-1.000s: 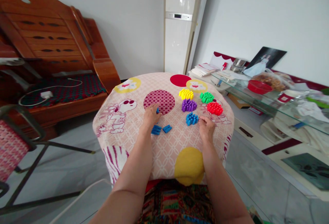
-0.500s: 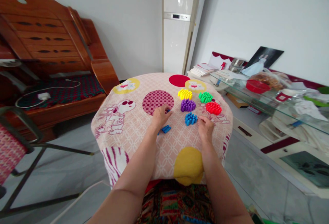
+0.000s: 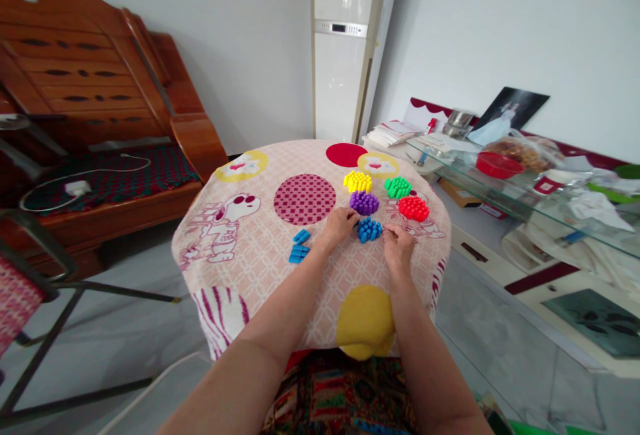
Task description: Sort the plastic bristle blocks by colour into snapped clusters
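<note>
In the head view, the blue bunch (image 3: pixel 370 230) of small pegs stands on the cloth-covered table (image 3: pixel 320 295). The left hand (image 3: pixel 341 224) is at its 9 o'clock, fingers bent; whether they clasp a peg I cannot tell. The right hand (image 3: pixel 400 243) is at 3 o'clock, its fingertips drawn together at the bunch's edge; any grip is too small to make out. Purple bunch (image 3: pixel 364 203) and yellow bunch (image 3: pixel 358 182) sit at 12, green bunch (image 3: pixel 399 188) at 1, red bunch (image 3: pixel 414 208) at 2. Loose blue pegs (image 3: pixel 299 254) lie near 8.

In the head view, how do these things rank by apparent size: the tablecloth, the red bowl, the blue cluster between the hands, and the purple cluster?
1. Tablecloth
2. Red bowl
3. Blue cluster and purple cluster, unranked: they look nearly alike, and the blue one is nearer the camera.
</note>
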Available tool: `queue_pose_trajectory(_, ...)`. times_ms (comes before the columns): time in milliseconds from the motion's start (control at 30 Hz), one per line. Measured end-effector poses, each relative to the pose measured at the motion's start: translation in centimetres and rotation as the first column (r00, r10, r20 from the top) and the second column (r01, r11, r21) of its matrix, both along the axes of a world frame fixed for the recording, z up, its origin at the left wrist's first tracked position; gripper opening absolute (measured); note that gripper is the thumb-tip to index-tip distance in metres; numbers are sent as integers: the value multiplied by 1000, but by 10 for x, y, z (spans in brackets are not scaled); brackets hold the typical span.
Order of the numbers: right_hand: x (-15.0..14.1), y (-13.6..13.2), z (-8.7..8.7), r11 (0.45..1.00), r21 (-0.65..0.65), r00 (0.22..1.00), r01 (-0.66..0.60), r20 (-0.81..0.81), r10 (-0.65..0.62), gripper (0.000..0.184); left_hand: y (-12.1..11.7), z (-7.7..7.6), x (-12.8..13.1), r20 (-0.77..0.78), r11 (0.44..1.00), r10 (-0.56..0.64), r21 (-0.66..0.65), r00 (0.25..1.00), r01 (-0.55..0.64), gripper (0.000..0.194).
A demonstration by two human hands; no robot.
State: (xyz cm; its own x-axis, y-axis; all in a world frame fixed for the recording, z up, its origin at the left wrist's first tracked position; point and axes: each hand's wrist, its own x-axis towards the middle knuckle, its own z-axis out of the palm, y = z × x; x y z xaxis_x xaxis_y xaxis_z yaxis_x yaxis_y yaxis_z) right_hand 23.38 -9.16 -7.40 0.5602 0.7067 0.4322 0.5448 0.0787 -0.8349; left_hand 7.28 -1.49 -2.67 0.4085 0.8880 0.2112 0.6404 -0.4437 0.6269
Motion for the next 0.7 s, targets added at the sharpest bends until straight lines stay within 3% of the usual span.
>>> queue_pose_trajectory(167,0,0,0,1000,6,1000,2,0,-2,30,-1,-3,2,59,998,4,-58,998,0,33)
queue_pose_trajectory(333,-1,0,1,1000,9,1000,2,-1,-2,30,-3,-3,4,77,999,-22,-45,997,25,32)
queue_pose_trajectory(433,-1,0,1,1000,18,1000,0,2,0,29,-4,0,-2,94,999,21,-26,995,-18,32)
queue_pose_trajectory(533,1,0,-1,1000,11,1000,-3,-14,4,28,-4,8,-24,94,993,120,-8,988,-120,30)
queue_pose_trajectory(700,2,2,-3,1000,5,1000,4,-22,-4,28,-2,23,-88,-59,949,313,48,948,-310,26)
